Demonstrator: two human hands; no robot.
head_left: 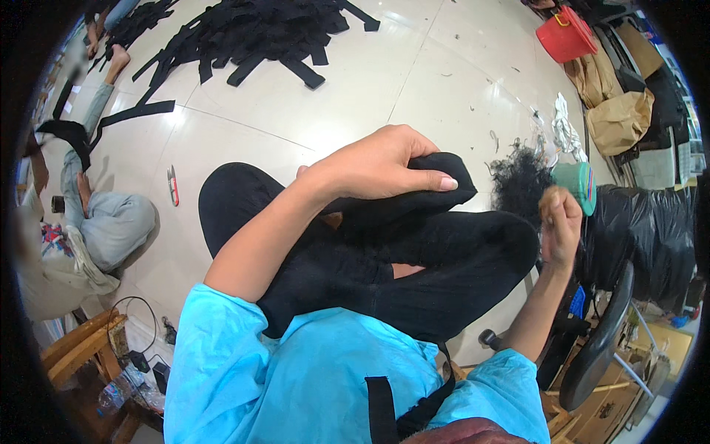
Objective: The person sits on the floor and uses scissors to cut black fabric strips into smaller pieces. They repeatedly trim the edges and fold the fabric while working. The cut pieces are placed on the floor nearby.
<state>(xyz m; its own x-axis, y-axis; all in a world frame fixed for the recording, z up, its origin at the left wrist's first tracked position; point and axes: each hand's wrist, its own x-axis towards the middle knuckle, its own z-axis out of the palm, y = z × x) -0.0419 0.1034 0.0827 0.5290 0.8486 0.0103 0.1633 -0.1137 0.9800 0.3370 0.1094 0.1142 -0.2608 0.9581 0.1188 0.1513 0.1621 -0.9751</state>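
My left hand is closed on a folded piece of black fabric above my crossed, black-clad legs, its thumb lying on top of the cloth. My right hand is raised at the right beside my knee, fingers curled together; I cannot make out what, if anything, it holds. Near it are a tangled heap of black thread scraps and a green plastic box. A small pair of red-handled snips lies on the tiles to my left.
A pile of black strips lies ahead on the floor. Other people sit at the left. At the right are a red bucket, brown paper bundles, black plastic bags and chair parts. A wooden frame with cables stands lower left.
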